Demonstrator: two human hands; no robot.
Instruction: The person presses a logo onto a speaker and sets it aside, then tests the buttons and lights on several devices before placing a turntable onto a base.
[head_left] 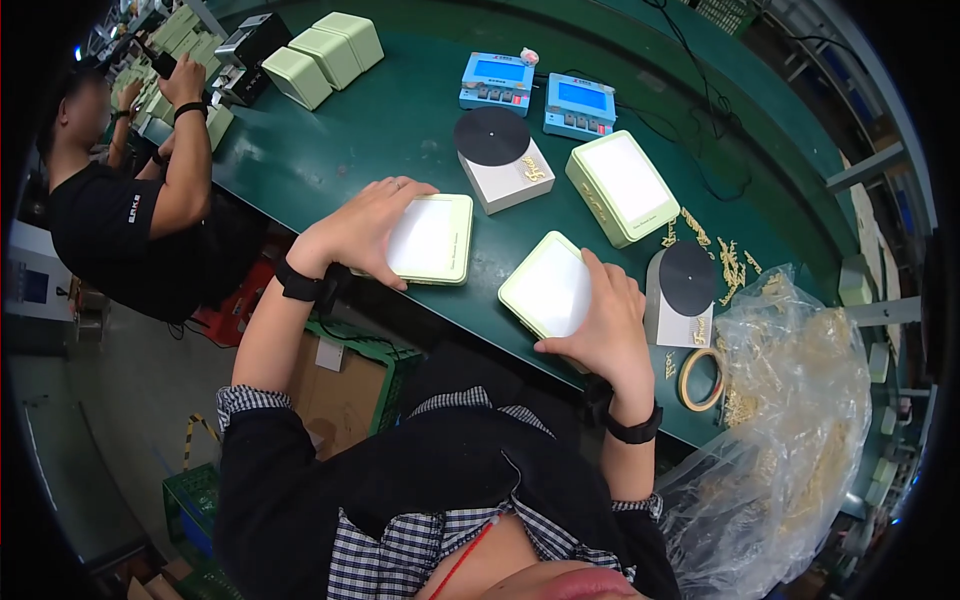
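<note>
Two pale green tins with white lids on the green table [330,150], one under each hand. Left hand [362,225] laid flat and spread across the left tin [435,240], palm over its near left corner, fingers lying open on the lid rather than curled round it — pressing or steadying, not lifting. Right hand [605,325] wrapped round the near right corner of the right tin [548,288], thumb along the edge, fingers closed on the rim; tin close to the table's front edge, whether lifted off it or not cannot be told.

Likely light, stiff, thin-walled boxes with smooth glossy lids: slippery under a flat palm, prone to dents at the corners and smudges on the white face. Best taken by the opposite side walls, not by the lid alone, which may come loose.

Just beyond: a third tin [622,186], two white blocks topped with black discs [491,136] [687,277], two blue meters [497,82], scattered gold metal pieces [730,262], a tape roll [702,379], a clear plastic bag [800,420] at right. Another person [130,210] working further up the table at left
</note>
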